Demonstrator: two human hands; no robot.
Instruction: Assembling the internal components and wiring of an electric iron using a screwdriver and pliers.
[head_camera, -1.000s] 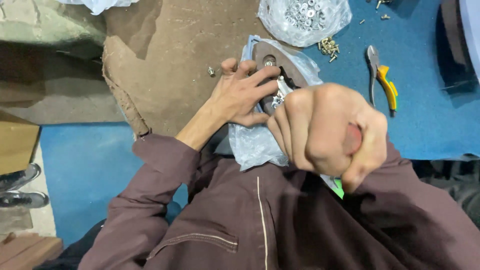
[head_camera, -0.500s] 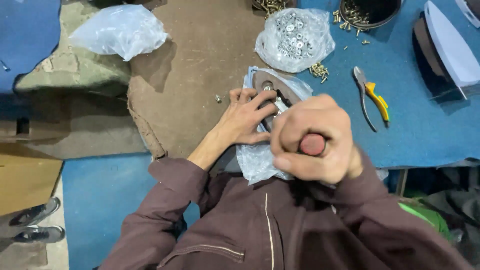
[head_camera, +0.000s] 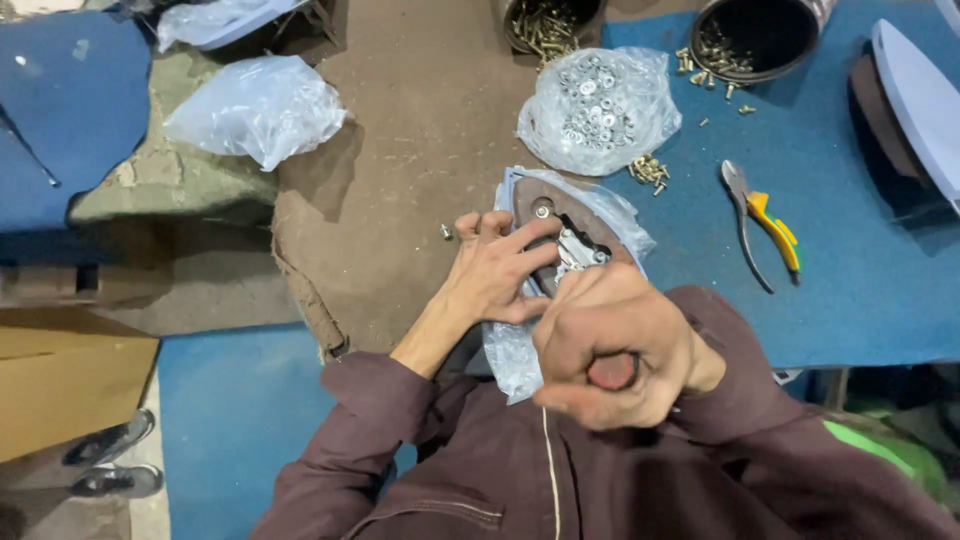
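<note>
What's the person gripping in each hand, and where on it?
Right hand is fisted around a reddish tool handle. Left hand presses flat on the iron soleplate, near its middle.

Dark maroon long-sleeved jacket (head_camera: 600, 480) with pale front seam, bare hands.

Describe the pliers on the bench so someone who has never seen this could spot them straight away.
Start at the blue mat covering the right side of the bench. The pliers lie flat on it, right of the clear bag of washers and below the black tub of screws. They are the only hand tool there, with a yellow grip and grey metal jaws.
</note>
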